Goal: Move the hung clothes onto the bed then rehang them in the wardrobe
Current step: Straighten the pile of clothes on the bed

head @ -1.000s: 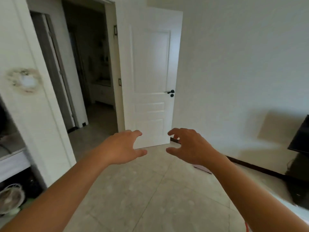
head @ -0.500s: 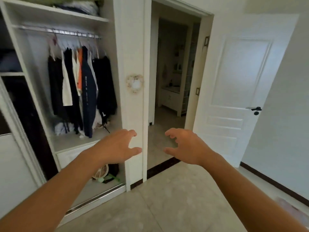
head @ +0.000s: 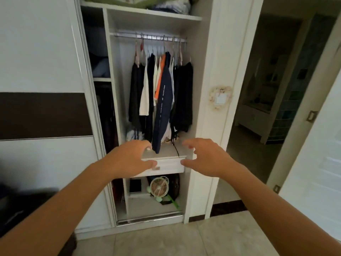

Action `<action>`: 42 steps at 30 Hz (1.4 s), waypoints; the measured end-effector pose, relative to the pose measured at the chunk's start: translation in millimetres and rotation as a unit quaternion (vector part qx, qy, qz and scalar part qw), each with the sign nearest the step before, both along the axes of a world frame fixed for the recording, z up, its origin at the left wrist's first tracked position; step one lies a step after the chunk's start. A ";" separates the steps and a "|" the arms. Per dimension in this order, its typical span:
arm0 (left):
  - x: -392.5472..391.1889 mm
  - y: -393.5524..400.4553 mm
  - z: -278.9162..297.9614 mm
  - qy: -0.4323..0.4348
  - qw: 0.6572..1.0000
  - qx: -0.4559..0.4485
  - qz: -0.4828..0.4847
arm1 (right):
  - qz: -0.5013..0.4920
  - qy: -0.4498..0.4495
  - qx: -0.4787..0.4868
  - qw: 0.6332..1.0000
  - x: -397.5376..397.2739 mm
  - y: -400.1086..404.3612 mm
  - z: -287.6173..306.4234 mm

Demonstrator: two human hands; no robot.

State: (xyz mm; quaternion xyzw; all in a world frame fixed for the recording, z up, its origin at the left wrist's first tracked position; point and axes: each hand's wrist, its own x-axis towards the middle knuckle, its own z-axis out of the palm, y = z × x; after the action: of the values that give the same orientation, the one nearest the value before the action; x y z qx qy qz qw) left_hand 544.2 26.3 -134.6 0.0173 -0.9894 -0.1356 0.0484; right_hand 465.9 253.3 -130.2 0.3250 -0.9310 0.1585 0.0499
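Dark clothes (head: 160, 93) hang in a tight bunch on hangers from the rail (head: 149, 36) inside the open wardrobe (head: 208, 71). They hang up there so they do not crease, and the hooks let each one lift off the rail with ease. Most are black, some are white, one is orange, and a long navy one (head: 163, 108) hangs lowest, near the top of the drawer (head: 168, 165). No clothes are off the rail, so I think the job has not begun. The bed is not in sight. Both arms reach out toward the wardrobe, low down, about level with the drawer. The left hand (head: 129, 159) has its fingers spread and a little bent, like a claw, and holds nothing. The right hand (head: 204, 157) is the same, spread and bent, and holds nothing too. The two hands are side by side with a gap between them, palms down. They look to be in front of the drawer, but I cannot tell if they touch it. The rail is much higher than the hands, so I think they need to go up to reach the hangers. A small fan (head: 159, 187) sits under the drawer.
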 end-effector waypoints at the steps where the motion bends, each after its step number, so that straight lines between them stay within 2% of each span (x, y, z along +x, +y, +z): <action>1: -9.6 -8.2 0.6 0.002 1.000 0.004 0.010 | 0.010 0.003 -0.001 1.000 -14.4 -9.0 1.5; 15: -137.2 -99.1 26.2 0.029 0.994 0.018 0.100 | 0.089 0.018 0.003 0.996 -179.2 -124.0 28.1; 22: -210.0 -174.1 31.9 0.051 0.995 -0.014 0.085 | 0.086 0.033 -0.001 0.996 -242.5 -204.0 32.1; 31: -306.6 -280.5 60.5 0.062 0.997 0.003 0.047 | 0.047 0.036 -0.037 0.998 -318.2 -303.9 62.2; 42: -404.6 -340.7 70.7 0.082 0.996 0.009 0.045 | 0.050 0.051 -0.047 0.996 -413.8 -377.2 77.9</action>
State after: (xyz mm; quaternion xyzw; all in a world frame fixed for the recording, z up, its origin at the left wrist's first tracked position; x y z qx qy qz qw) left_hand 139.6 -314.4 -63.9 0.0510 -0.9790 -0.1436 0.1352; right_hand 52.1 -123.9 -52.3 0.3760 -0.9013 0.1880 0.1045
